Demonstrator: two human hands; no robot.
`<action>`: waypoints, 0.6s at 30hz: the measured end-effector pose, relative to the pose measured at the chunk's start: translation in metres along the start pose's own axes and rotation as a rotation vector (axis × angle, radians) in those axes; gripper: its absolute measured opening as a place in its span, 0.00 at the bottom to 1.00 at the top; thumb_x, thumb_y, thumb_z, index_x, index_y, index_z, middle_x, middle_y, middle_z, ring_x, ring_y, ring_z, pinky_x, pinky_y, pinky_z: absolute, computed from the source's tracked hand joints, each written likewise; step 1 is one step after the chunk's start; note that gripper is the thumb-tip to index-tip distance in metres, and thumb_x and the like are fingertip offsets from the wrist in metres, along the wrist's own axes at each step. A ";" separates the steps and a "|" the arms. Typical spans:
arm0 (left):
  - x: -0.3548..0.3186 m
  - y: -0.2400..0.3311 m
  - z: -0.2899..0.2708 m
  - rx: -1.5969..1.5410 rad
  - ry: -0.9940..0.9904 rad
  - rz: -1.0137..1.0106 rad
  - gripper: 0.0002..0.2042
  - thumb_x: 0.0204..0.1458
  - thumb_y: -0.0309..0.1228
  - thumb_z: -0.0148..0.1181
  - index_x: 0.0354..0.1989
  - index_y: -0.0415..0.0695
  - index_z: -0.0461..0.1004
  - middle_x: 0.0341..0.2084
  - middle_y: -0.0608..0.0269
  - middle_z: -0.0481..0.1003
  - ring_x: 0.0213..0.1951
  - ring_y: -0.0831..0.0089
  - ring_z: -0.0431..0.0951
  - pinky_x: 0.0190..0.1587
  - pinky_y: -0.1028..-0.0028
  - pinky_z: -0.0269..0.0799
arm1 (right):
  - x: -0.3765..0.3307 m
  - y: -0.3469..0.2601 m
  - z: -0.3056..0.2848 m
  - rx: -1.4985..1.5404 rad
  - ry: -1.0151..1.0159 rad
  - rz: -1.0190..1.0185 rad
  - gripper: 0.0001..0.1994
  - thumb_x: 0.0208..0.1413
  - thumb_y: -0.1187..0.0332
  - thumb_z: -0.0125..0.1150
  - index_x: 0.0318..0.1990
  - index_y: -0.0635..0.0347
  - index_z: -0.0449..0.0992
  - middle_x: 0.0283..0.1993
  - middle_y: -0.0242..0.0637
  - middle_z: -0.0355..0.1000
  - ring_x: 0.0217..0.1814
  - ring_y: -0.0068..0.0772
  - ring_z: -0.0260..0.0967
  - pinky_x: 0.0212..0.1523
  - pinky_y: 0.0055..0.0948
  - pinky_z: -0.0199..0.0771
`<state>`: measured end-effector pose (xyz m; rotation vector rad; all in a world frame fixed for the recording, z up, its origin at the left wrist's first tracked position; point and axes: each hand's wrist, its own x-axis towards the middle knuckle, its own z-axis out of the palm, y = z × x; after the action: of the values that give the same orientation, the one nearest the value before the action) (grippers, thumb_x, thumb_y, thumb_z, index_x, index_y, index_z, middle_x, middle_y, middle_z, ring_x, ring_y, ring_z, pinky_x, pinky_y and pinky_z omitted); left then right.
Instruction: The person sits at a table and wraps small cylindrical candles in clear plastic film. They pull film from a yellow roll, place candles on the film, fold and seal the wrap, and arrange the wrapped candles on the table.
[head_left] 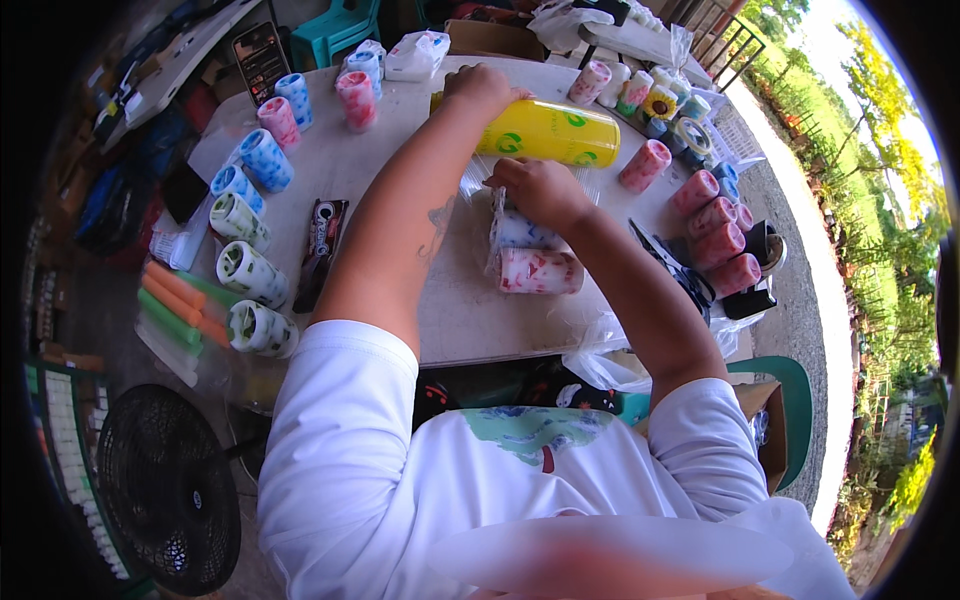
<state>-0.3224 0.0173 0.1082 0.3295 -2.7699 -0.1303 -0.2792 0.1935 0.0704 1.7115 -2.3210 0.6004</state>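
Observation:
My left hand (482, 88) rests on the left end of a long yellow roll (550, 133) lying across the white table (400, 170). My right hand (538, 190) pinches clear plastic film (478, 185) just below the roll. Under that hand lie two wrapped rolls in the film: a blue-patterned one (520, 232) and a red-patterned one (540, 271). Both forearms reach forward from my white shirt.
Blue, pink and green patterned rolls (250, 272) line the table's left side, pink ones (715, 235) the right. A dark snack packet (322, 245), scissors (672, 265), a phone (262, 60), orange and green sticks (178, 310) and a black fan (165, 490) surround me.

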 end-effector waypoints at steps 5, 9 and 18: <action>0.014 0.000 0.012 -0.099 0.066 0.081 0.32 0.50 0.64 0.48 0.44 0.46 0.79 0.39 0.52 0.78 0.45 0.58 0.77 0.49 0.59 0.70 | 0.002 0.004 0.002 0.021 0.012 0.013 0.06 0.55 0.64 0.55 0.32 0.55 0.72 0.26 0.42 0.74 0.31 0.48 0.73 0.32 0.41 0.73; 0.008 0.007 0.003 -0.213 -0.291 0.030 0.32 0.53 0.62 0.44 0.44 0.43 0.78 0.42 0.48 0.77 0.46 0.55 0.76 0.52 0.61 0.68 | 0.013 0.008 -0.001 -0.070 -0.083 0.093 0.06 0.55 0.65 0.53 0.33 0.55 0.73 0.27 0.42 0.74 0.32 0.47 0.74 0.33 0.41 0.74; 0.029 0.001 0.005 -0.185 -0.306 0.027 0.29 0.54 0.58 0.49 0.39 0.40 0.79 0.40 0.48 0.77 0.43 0.55 0.77 0.47 0.63 0.70 | 0.030 0.029 0.010 -0.298 0.033 -0.053 0.05 0.54 0.63 0.54 0.34 0.51 0.70 0.28 0.35 0.73 0.29 0.39 0.74 0.28 0.39 0.72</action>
<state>-0.3511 0.0118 0.1133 0.2404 -3.0304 -0.4625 -0.3152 0.1701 0.0677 1.6042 -2.2029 0.2546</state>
